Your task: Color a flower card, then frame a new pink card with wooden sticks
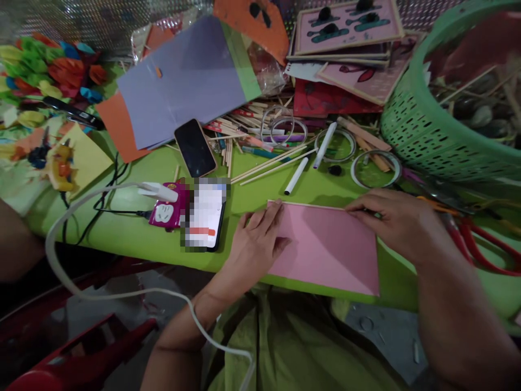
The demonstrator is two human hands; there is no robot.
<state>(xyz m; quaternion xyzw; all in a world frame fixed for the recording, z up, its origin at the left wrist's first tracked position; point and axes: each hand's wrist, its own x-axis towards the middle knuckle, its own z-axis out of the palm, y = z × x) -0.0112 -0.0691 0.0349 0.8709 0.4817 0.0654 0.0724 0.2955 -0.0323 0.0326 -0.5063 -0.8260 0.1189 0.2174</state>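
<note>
A pink sheet of card [325, 250] lies at the table's front edge, with a thin pale stick [309, 205] along its far edge. My left hand [258, 239] rests over the sheet's left side, fingers stretched out and fingertips at the stick's left end, thumb apart on the card. At the far right corner, my right hand [393, 217] pinches the stick's other end between thumb and fingers. Left of my left hand lies a lit phone [205, 214], its screen blurred out. Red-handled scissors [484, 250] lie by my right forearm, partly hidden.
Markers [296, 176], tape rolls [375, 169] and wooden sticks [272, 165] lie beyond the sheet. A green basket [407, 125] stands at right. Purple sheets [183, 81], a dark phone [195, 147] and a power socket [166, 212] are left. A white cable [122, 296] crosses my left forearm.
</note>
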